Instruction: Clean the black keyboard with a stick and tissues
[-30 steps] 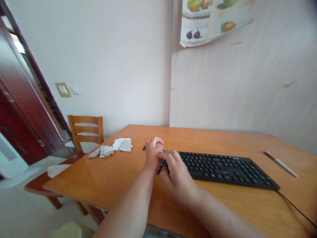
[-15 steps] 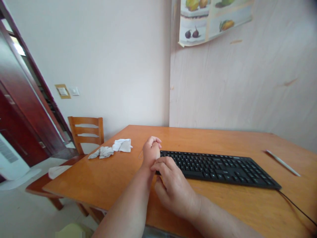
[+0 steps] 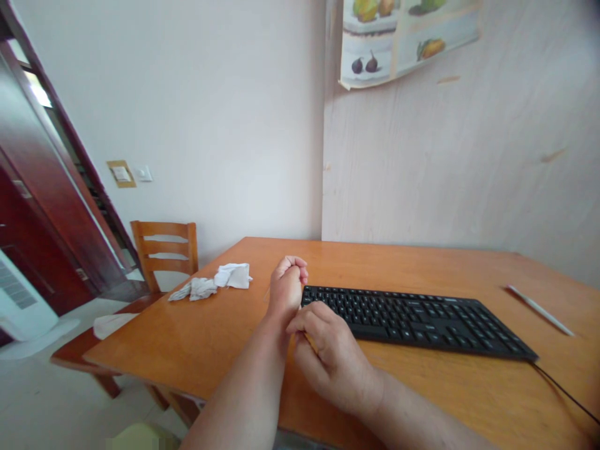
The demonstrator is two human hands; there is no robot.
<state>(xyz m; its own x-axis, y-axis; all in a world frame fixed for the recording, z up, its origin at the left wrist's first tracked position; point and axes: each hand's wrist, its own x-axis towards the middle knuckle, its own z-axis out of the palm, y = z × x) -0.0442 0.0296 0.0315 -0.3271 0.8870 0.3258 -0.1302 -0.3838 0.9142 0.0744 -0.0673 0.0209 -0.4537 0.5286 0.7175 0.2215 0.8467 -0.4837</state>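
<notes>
Keyboard lies between the near and far edges of the table, its left end just beside the left hand. The right hand has its fingertips at the left wrist; the step seems to be work there, and the next move likely calls for a steady left hand and fine fingertip control. The left points toward the far edge, fingers curled closed. The right slants in over the near edge, fingers bent; whether they grip anything, I cannot tell.

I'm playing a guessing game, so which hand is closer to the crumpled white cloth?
Left. The left hand is just right of the cloth, apart from it; the right hand is farther right and nearer the camera.
</notes>
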